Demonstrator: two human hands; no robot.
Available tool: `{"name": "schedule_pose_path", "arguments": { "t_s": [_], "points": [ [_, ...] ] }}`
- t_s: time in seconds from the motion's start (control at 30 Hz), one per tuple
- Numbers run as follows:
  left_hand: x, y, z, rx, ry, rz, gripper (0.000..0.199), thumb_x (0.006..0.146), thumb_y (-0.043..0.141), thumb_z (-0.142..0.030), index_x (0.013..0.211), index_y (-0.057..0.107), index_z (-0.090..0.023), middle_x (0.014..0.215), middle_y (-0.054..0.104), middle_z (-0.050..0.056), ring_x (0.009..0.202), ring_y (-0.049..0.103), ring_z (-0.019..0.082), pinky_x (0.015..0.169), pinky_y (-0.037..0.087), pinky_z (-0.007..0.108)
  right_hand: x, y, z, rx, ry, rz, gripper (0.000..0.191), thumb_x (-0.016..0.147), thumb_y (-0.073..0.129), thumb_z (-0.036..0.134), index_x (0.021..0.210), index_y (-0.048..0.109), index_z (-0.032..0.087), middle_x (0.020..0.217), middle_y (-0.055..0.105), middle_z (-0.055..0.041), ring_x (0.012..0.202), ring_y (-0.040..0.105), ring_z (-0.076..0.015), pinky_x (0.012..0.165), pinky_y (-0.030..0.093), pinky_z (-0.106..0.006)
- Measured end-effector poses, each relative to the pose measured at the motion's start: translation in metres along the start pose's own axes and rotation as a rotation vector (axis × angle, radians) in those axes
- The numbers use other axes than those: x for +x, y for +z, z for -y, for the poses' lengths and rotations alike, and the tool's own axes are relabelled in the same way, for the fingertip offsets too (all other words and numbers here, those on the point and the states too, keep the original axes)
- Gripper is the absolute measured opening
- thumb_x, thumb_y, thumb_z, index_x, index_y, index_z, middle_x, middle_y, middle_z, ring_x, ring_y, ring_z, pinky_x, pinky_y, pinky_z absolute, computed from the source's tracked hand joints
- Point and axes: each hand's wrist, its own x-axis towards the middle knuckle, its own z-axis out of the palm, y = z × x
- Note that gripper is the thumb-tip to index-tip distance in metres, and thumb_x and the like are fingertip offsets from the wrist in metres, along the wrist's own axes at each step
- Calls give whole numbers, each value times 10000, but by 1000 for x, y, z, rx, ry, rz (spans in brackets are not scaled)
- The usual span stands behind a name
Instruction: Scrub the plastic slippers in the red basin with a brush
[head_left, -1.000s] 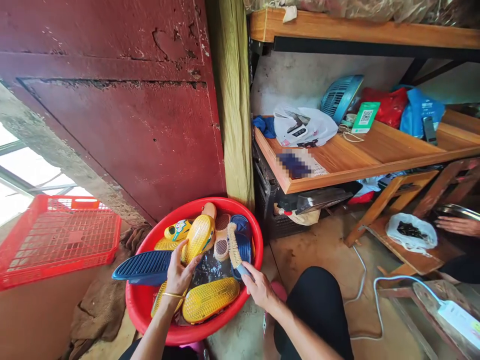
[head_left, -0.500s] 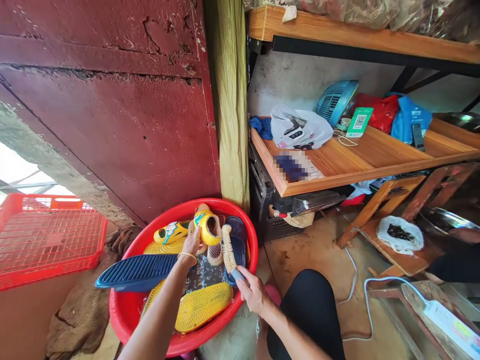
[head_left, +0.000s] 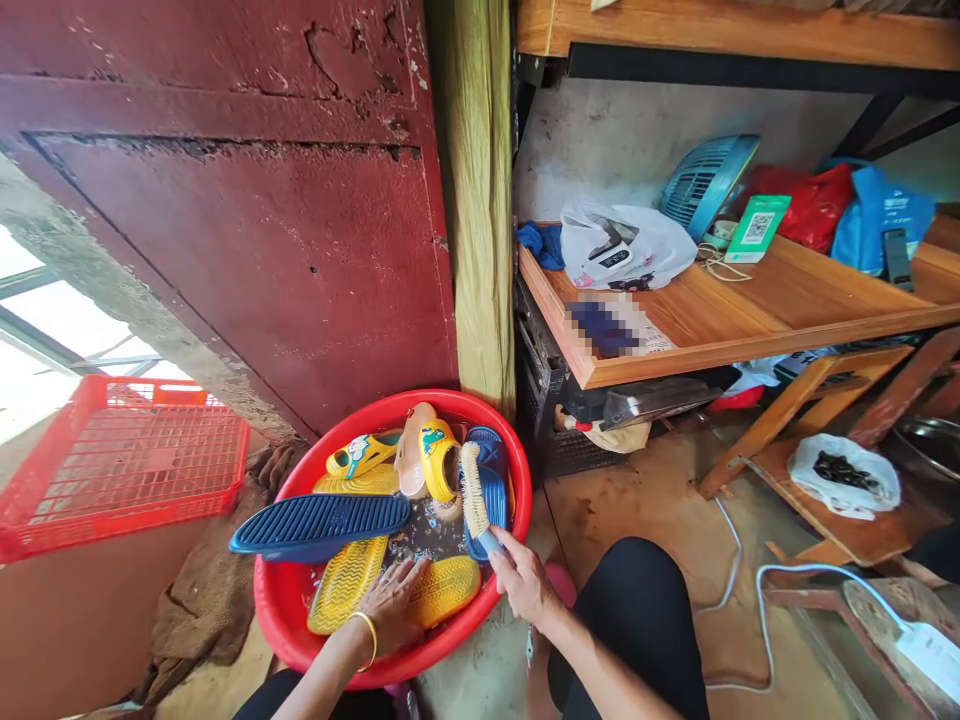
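Yellow clog (head_left: 438, 458) has been released; lower centre, yellow sole (head_left: 454, 588) is touched by loosely open left hand (head_left: 396, 603); brush (head_left: 472, 492) is gripped in right hand (head_left: 525, 580).

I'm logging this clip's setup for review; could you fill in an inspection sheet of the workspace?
Surface: floor, brown, with dark stains.
Job's things: red tub holding water and shoes; blue slipper overhangs the rim.
Clutter: white bag and fan on the shelf; red crate left of the tub.
Hands: left hand on a yellow sole, fingers spread; right hand grips the brush.
Cables: white cable runs to a power strip.
Surroundings: red door, curtain.
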Motion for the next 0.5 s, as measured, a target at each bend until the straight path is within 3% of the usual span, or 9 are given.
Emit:
{"name": "schedule_pose_path", "arguments": {
  "t_s": [0.13,0.23,0.33,0.5],
  "points": [
    [4,-2,-14,246,32,49,956,514,682,-303,1443,519,-147,1476,509,255,1391,435,450,1166,272,537,-3,3,0,0,-10,-35,709,927,414,648,1400,558,140,598,497,48,403,393,-96,382,353,-214],
    [2,-12,-23,330,77,55,994,517,673,-289,1480,462,-167,1421,566,228,1357,488,408,1144,322,486,-4,5,-1,1,-10,-71,726,924,420,656,1400,556,125,581,496,48,407,407,-102,396,364,-219],
    [-8,-23,-29,393,113,44,1022,544,668,-301,1516,384,-167,1480,514,207,1411,432,363,1163,298,454,-3,4,-1,-9,-45,-60,692,936,423,636,1384,572,130,571,492,54,414,412,-99,420,377,-220],
    [-24,-33,-36,406,158,17,969,597,662,-287,1519,370,-224,1476,519,170,1389,450,360,1163,285,487,0,1,0,1,-63,-20,630,949,425,613,1345,602,156,566,480,65,391,385,-83,386,344,-205]
  ]
}}
